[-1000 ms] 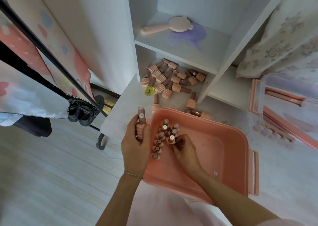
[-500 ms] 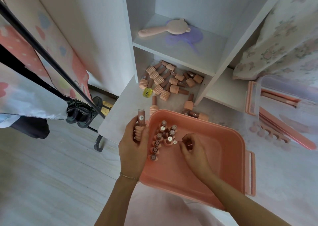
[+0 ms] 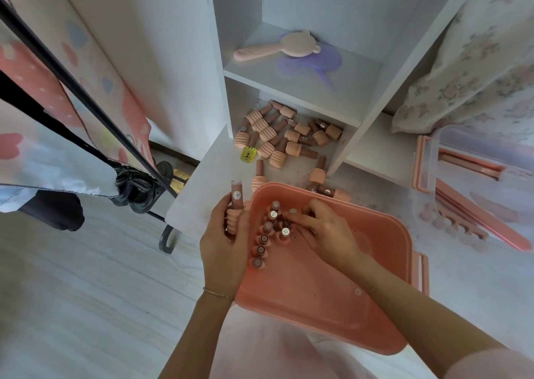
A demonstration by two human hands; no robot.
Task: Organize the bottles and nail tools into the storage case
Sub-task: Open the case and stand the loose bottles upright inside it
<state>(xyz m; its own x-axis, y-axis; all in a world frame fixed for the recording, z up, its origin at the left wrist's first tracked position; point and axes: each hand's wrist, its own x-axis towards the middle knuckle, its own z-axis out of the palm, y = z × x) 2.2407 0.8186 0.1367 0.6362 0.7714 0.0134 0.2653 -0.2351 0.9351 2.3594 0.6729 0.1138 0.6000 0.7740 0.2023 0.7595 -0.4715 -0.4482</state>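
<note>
A pink storage case (image 3: pixel 332 292) lies open on my lap. Several brown nail polish bottles (image 3: pixel 264 238) stand in rows along its left wall. My left hand (image 3: pixel 225 245) grips one brown bottle with a ribbed peach cap (image 3: pixel 236 202) just outside the case's left rim. My right hand (image 3: pixel 323 228) reaches into the case and pinches a standing bottle (image 3: pixel 292 213) at the top of the rows. A pile of loose bottles (image 3: pixel 277 136) lies on the low white shelf behind the case, with one yellow bottle (image 3: pixel 248 154) among them.
The clear case lid (image 3: pixel 474 176) at right holds pink nail files and toe separators. A pink hand mirror (image 3: pixel 277 46) and a purple one lie on the upper shelf. A black rack pole (image 3: pixel 86 101) with hanging fabric crosses the left. Floral fabric hangs at the upper right.
My right hand has moved up from the lower bottles to the top of the rows. The left hand has kept its bottle and barely moved.
</note>
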